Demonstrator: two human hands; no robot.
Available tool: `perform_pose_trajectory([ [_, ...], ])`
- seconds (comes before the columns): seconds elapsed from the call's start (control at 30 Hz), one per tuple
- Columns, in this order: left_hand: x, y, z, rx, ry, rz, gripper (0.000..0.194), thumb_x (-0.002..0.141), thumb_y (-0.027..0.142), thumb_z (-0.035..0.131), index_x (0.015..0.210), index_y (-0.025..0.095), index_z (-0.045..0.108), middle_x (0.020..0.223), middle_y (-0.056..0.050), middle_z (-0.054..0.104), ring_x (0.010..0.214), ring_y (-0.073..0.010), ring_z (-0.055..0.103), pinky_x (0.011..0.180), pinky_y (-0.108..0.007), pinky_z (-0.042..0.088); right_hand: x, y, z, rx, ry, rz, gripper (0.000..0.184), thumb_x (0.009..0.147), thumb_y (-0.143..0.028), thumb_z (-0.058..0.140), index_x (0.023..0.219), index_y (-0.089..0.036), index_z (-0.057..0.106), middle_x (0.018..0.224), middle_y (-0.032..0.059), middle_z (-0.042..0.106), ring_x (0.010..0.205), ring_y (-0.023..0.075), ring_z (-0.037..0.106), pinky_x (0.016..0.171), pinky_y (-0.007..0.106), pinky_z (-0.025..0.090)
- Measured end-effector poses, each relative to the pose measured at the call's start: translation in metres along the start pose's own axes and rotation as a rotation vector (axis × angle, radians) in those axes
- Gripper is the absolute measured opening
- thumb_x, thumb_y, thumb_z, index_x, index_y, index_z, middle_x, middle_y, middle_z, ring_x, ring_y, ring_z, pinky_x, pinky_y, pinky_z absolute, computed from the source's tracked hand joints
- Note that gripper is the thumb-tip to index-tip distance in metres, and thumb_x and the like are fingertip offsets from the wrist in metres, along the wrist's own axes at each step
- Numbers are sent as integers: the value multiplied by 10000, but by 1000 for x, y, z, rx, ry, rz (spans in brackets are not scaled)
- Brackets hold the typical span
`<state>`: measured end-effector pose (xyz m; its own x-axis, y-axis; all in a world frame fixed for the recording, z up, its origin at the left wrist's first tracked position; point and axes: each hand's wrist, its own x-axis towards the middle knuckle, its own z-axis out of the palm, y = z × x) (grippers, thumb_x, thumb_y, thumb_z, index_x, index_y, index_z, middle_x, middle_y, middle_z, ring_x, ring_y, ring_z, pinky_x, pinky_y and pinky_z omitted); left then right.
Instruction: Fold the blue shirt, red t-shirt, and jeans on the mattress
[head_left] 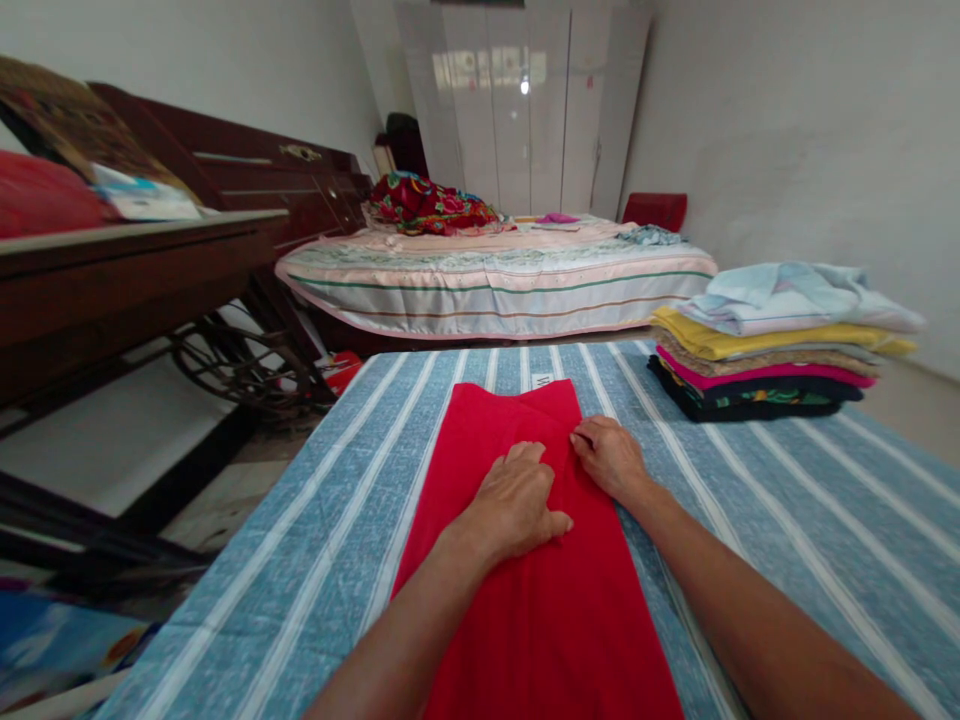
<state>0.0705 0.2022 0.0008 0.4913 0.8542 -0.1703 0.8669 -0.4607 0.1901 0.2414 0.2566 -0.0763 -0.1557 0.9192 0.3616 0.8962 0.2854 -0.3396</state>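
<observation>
A red garment point(517, 600), folded into a long strip, lies lengthwise on the blue-and-white striped bed cover point(315, 560). Its kind does not show. My left hand point(519, 500) rests palm down on the upper middle of the red cloth, thumb apart from the fingers. At the garment's upper right edge, my right hand point(609, 455) has its fingers pinched together on the cloth. To the right is a stack of folded clothes point(772, 360), with a pale blue piece on top and yellow, pink and dark ones beneath.
Behind is another bed point(480, 290) with a red floral quilt point(435, 205). On the left stands a wooden sewing-machine table point(135, 260) with an iron wheel point(240, 360). A white wardrobe point(510, 120) is at the back wall.
</observation>
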Motion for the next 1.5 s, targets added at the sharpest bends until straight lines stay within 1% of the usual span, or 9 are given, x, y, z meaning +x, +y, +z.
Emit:
perform_pose_trajectory([
  [0.23,4,6,7,67,67,-26,341,736,371,588,917,98,684,1174,-175,586,1175,-330,486,968,-422,418,0,2,2,6,24,-24,283,902,-259,435,700,-186,619,754,41,600,763,150,525,707,235,349],
  [0.47,5,11,10,45,91,-64,246,714,195,509,876,116,677,1126,-158,607,1081,-305,546,902,-404,461,0,4,3,30,17,-11,205,878,-250,479,768,-195,642,808,42,612,811,155,532,732,235,359],
  [0.57,5,9,7,0,82,-68,218,703,150,490,814,132,677,1108,-143,622,1086,-269,554,914,-350,448,0,4,3,28,14,-7,195,873,-240,481,777,-196,644,815,42,615,815,154,532,733,235,359],
  [0.73,6,1,4,-65,69,-8,180,683,118,477,685,146,655,1045,-134,654,1085,-235,567,882,-290,445,0,3,2,12,2,-5,266,906,-263,433,741,-190,630,790,44,606,788,152,533,720,235,352],
  [0.87,5,-4,4,-68,75,77,188,670,99,462,670,156,641,1007,-127,663,1086,-231,564,874,-281,438,-1,2,1,28,39,2,235,902,-260,436,791,-196,632,790,41,601,777,156,531,705,237,354],
  [1.03,3,-3,2,-67,53,94,183,670,109,458,628,166,626,902,-114,666,1012,-237,584,833,-289,449,-2,-1,0,46,149,-100,232,897,-227,427,812,-195,640,804,56,610,818,176,530,748,256,364],
  [1.13,1,0,0,-45,35,107,194,663,106,447,621,164,627,848,-106,655,911,-230,603,788,-295,459,-2,-1,2,49,118,-182,239,891,-218,445,744,-190,632,760,48,604,796,166,529,754,253,363],
  [1.33,-2,3,-5,-59,-54,93,161,684,174,494,663,168,654,900,-94,643,960,-230,580,812,-301,459,-1,1,7,-33,41,-166,250,876,-243,487,668,-189,614,715,38,590,741,160,517,719,256,365],
  [1.5,-3,3,-7,-34,-79,128,140,703,173,509,649,165,638,973,-99,631,947,-223,582,806,-300,459,-4,-3,5,67,157,-243,198,888,-240,475,805,-193,649,897,69,629,904,181,540,851,292,379],
])
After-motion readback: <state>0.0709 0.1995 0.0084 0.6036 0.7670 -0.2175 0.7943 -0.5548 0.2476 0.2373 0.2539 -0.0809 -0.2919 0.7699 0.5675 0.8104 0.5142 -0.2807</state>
